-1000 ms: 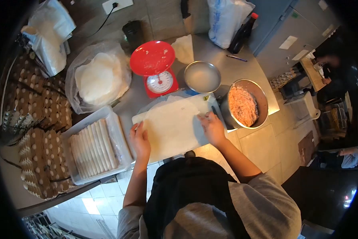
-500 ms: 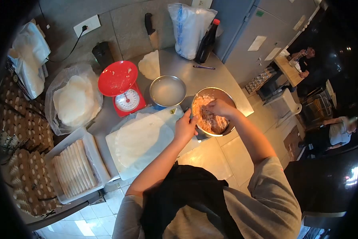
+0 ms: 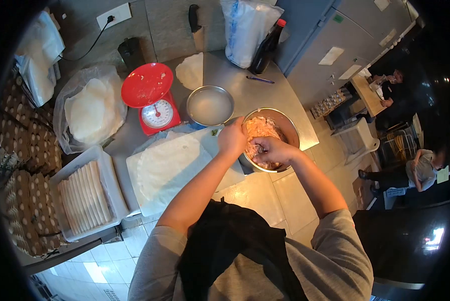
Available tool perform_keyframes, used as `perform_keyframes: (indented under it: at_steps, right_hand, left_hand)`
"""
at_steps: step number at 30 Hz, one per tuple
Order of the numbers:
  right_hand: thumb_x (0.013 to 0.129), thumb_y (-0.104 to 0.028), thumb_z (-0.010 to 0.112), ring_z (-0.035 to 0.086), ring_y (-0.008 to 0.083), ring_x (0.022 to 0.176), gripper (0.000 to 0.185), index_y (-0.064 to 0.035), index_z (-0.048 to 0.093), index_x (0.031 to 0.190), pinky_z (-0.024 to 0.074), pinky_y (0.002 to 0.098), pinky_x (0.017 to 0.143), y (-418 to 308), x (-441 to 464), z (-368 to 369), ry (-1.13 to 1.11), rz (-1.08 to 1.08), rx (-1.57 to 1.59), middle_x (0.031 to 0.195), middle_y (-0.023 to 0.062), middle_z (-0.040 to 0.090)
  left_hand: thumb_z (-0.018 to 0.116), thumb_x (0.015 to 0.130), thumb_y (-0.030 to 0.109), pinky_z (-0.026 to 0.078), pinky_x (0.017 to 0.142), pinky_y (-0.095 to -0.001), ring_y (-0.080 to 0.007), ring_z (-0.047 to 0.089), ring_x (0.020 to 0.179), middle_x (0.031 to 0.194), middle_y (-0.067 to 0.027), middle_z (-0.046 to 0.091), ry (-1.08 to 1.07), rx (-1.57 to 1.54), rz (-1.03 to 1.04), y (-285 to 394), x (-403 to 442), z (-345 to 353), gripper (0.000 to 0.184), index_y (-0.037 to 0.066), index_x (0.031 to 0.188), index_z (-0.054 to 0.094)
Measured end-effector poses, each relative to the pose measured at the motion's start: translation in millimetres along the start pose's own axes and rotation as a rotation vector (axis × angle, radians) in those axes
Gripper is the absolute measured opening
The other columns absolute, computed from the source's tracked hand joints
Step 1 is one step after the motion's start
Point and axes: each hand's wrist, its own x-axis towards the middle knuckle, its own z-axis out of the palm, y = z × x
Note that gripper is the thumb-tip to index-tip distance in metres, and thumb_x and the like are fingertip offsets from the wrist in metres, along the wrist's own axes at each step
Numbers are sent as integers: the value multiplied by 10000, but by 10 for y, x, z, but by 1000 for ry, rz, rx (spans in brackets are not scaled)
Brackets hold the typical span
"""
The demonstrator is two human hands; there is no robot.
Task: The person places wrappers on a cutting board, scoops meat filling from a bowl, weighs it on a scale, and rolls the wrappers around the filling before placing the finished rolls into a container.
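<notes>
A round metal bowl (image 3: 288, 119) stands at the counter's right front edge with an orange-pink minced filling (image 3: 261, 129) inside. My left hand (image 3: 233, 138) is closed on the bowl's left rim. Down in the bowl, my right hand (image 3: 273, 151) has its fingers curled into the filling, and the fingertips are partly covered by it. Left of the bowl, pale thin wrapper sheets (image 3: 167, 163) lie stacked on a white board (image 3: 150, 206). A smaller metal bowl of cloudy liquid (image 3: 210, 106) sits just behind my left hand.
A red kitchen scale (image 3: 158, 115) and a bag of wrappers (image 3: 92, 113) stand to the left. Pale rolls (image 3: 84, 198) fill a plastic tub (image 3: 119, 193) beside stacked egg trays (image 3: 29, 213). A dark bottle (image 3: 267, 47) and a pen (image 3: 260, 79) are at the back. Two people are off to the right.
My left hand has shifted up along the bowl's rim. My right hand has moved lower in the bowl, and more orange filling now shows on top. The view has tilted slightly.
</notes>
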Motion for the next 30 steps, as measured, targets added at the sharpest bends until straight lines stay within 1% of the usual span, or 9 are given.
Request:
perform_keyframes:
  at_steps: [4, 9, 12, 18, 19, 23, 26, 29, 30]
  right_hand:
    - [800, -95, 764, 597, 93, 922, 474, -4, 540, 1208, 478, 241, 839, -33, -121, -107, -119, -5, 213, 1053, 45, 640]
    - [833, -9, 685, 629, 142, 978, 373, -15, 549, 1181, 512, 280, 858, -220, -310, -433, -159, -155, 594, 1078, 76, 654]
    - [840, 15, 654, 633, 183, 1023, 363, -20, 544, 1184, 523, 324, 886, -396, -97, -657, -183, -307, 646, 1116, 95, 650]
    - [837, -1, 663, 621, 191, 1050, 409, -14, 521, 1220, 503, 353, 930, -1746, 860, -476, -155, -402, 507, 1132, 89, 631]
    - [863, -36, 643, 602, 185, 1087, 463, -4, 475, 1293, 486, 341, 956, -1922, 1139, -424, -165, -455, 411, 1164, 91, 613]
    - [820, -2, 651, 599, 186, 1082, 474, -27, 509, 1272, 492, 319, 916, -2632, 2054, 139, -100, -352, 146, 1160, 91, 616]
    - [780, -3, 664, 617, 227, 1042, 486, -59, 533, 1245, 490, 341, 878, -2841, 2577, 515, 52, -332, -542, 1123, 104, 631]
    - [753, -19, 668, 619, 274, 1021, 460, -75, 548, 1194, 483, 371, 857, -2895, 2771, 761, 57, -370, -962, 1081, 122, 638]
    - [763, -12, 648, 604, 326, 1055, 441, -115, 536, 1177, 482, 395, 855, -2909, 2730, 817, 70, -358, -978, 1071, 147, 633]
  left_hand:
    - [539, 925, 289, 508, 739, -492, -394, 648, 852, 908, -197, 680, -73, 9, 21, 30, 70, -102, 315, 107, 1173, 607]
    - [545, 942, 359, 469, 615, -457, -351, 625, 675, 700, -146, 623, -11, -102, -3, -94, -103, -451, 413, 131, 1285, 517]
    - [537, 947, 375, 474, 593, -460, -343, 637, 649, 680, -121, 632, -20, -84, -96, -474, -516, -843, 453, 177, 1346, 456]
    - [565, 948, 278, 453, 541, -423, -309, 600, 566, 607, -96, 569, 315, -5, -234, -1407, -1443, -1514, 444, 155, 1360, 456]
    - [565, 948, 271, 451, 537, -420, -305, 598, 561, 604, -93, 567, 351, 25, -264, -1508, -1548, -1587, 442, 150, 1359, 457]
    - [551, 954, 276, 458, 537, -429, -302, 599, 563, 616, -85, 572, 382, 73, -301, -1825, -1805, -1716, 430, 152, 1356, 463]
    - [534, 962, 292, 469, 544, -439, -309, 597, 567, 633, -79, 578, 358, 89, -295, -1910, -1837, -1694, 422, 156, 1355, 464]
    - [528, 965, 310, 470, 552, -438, -311, 598, 573, 634, -80, 579, 342, 19, -312, -1939, -1840, -1721, 427, 157, 1358, 462]
    - [519, 968, 332, 471, 566, -441, -310, 602, 587, 637, -82, 579, 329, 3, -330, -1942, -1843, -1723, 432, 161, 1360, 461]
